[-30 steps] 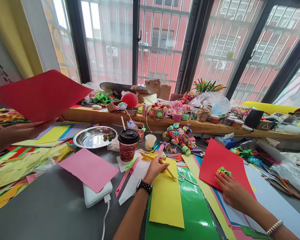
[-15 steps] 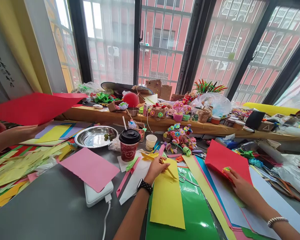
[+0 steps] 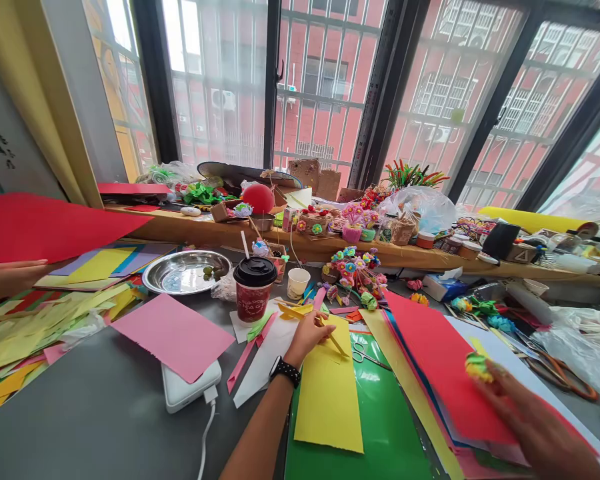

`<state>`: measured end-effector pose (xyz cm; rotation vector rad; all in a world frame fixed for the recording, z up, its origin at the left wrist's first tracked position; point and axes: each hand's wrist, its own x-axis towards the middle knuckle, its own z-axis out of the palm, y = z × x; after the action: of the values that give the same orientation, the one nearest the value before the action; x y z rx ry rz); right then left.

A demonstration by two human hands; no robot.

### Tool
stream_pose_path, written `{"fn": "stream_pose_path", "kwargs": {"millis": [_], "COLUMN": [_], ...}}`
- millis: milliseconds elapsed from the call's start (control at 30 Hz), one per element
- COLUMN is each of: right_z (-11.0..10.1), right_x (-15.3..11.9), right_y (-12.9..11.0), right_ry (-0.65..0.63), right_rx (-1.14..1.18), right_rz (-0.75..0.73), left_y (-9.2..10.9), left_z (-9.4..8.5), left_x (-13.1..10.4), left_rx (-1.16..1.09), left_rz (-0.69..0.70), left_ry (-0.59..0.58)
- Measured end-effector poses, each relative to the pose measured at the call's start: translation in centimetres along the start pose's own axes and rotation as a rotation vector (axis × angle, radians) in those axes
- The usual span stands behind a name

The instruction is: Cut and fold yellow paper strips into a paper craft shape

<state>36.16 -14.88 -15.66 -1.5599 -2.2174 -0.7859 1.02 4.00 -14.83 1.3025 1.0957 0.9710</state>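
My left hand (image 3: 307,340), with a dark watch on the wrist, is closed on a folded yellow paper strip (image 3: 337,345). It rests over a yellow paper sheet (image 3: 329,407), which lies on a glossy green sheet (image 3: 385,413). Pinched in my right hand (image 3: 525,407) is a small yellow-green paper piece (image 3: 477,365), its exact shape unclear. That hand is blurred and hovers over or touches a red paper sheet (image 3: 440,360) on a stack of coloured paper. Small scissors (image 3: 367,357) lie between the hands.
Another person's hand (image 3: 15,277) holds a red sheet (image 3: 55,227) at left. A lidded cup (image 3: 255,287), a paper cup (image 3: 298,283), a metal plate (image 3: 163,273) and pink paper (image 3: 175,337) on a white power bank (image 3: 190,388) stand nearby. Orange-handled scissors (image 3: 567,380) lie right.
The red sheet by my right hand, tilted up before, now lies flat on the stack. My right hand has moved right and nearer. The other person's red sheet has shifted left.
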Motion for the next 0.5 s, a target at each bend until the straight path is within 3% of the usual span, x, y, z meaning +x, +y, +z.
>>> {"fn": "stream_pose_path", "kwargs": {"millis": [67, 133, 300, 500], "right_z": [1.5, 3.0, 5.0, 4.5], "right_x": [-1.5, -2.3, -1.5, 0.2], "right_y": [-0.4, -0.2, 1.3, 1.2], "right_ry": [-0.041, -0.106, -0.203, -0.288], "right_rx": [-0.105, -0.139, -0.032, 0.081], "right_rz": [-0.151, -0.181, -0.050, -0.015], "left_y": [-0.1, -0.1, 0.0, -0.3], "left_z": [0.0, 0.0, 0.0, 0.0], "left_x": [0.0, 0.0, 0.0, 0.2], "left_rx": [0.001, -0.001, -0.009, -0.016], "left_rz": [0.004, 0.001, -0.021, -0.026], "left_ry": [0.003, 0.005, -0.002, 0.009]}}
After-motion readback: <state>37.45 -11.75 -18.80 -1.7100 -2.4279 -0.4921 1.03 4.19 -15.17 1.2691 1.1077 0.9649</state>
